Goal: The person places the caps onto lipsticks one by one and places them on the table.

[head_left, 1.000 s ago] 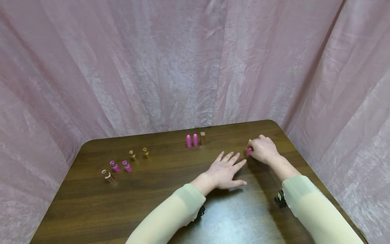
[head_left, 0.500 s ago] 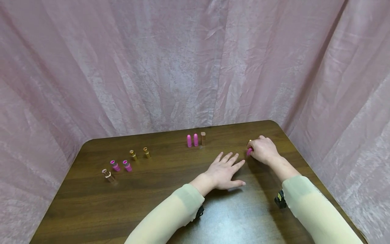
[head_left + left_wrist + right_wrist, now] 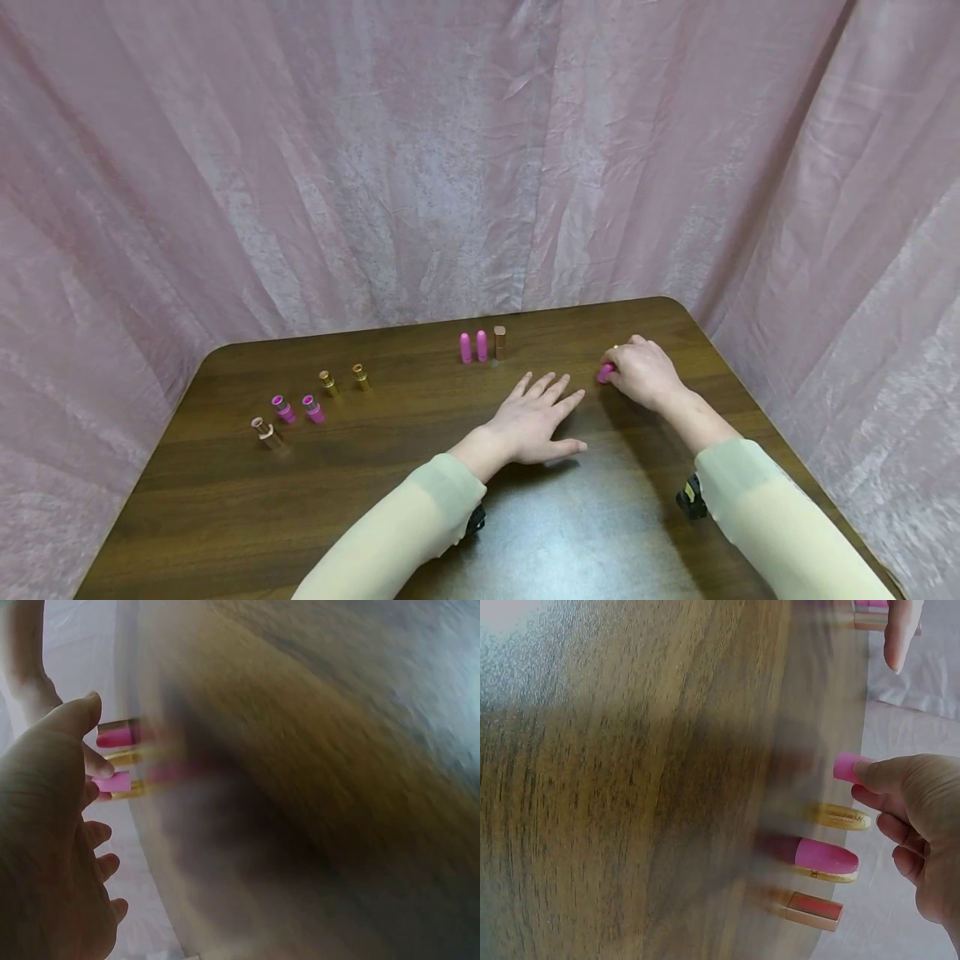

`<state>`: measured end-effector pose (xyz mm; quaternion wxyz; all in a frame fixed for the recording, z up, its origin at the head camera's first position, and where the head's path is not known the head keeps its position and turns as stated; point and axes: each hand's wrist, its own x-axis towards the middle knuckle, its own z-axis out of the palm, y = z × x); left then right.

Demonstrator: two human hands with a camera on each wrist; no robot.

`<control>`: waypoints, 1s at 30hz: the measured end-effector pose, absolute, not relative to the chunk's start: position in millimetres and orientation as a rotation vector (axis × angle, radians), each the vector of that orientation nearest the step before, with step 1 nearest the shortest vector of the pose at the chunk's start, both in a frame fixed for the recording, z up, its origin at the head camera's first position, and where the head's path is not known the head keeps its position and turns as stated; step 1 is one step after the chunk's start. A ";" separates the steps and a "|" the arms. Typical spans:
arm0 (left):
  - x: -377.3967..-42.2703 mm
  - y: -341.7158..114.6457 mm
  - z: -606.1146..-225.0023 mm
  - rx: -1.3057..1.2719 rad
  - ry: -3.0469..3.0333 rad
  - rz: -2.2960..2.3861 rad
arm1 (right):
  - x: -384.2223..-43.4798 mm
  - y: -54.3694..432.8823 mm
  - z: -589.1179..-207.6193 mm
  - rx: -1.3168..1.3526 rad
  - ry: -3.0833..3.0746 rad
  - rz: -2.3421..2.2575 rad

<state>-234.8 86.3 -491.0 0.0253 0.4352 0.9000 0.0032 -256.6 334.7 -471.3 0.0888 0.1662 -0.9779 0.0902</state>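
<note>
My right hand (image 3: 639,372) pinches a pink lipstick cap (image 3: 847,766) between thumb and forefinger, close over the table near its far right part; the cap's flat end faces out from the fingers. Beside this hand, in the right wrist view, stand a gold cap (image 3: 842,817), a pink one (image 3: 828,855) with gold showing behind it, and a square rose-gold one (image 3: 815,910). My left hand (image 3: 528,423) has its fingers spread, palm down, low over the middle of the table, and holds nothing.
Two pink rounded lipsticks (image 3: 473,347) and a rose-gold one (image 3: 499,342) stand near the far edge. On the left are uncapped lipstick bases: gold (image 3: 361,376), pink (image 3: 312,408) and rose gold (image 3: 266,433). Pink curtains (image 3: 450,167) hang behind the wooden table (image 3: 225,517).
My right hand has shifted slightly to the left with the pink lipstick cap, which shows more now. My left hand has drawn a little left, away from it.
</note>
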 end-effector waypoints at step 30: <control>-220.8 -62.9 -478.9 1.198 2.967 0.183 | -232.7 284.4 -466.6 0.506 -2.799 0.731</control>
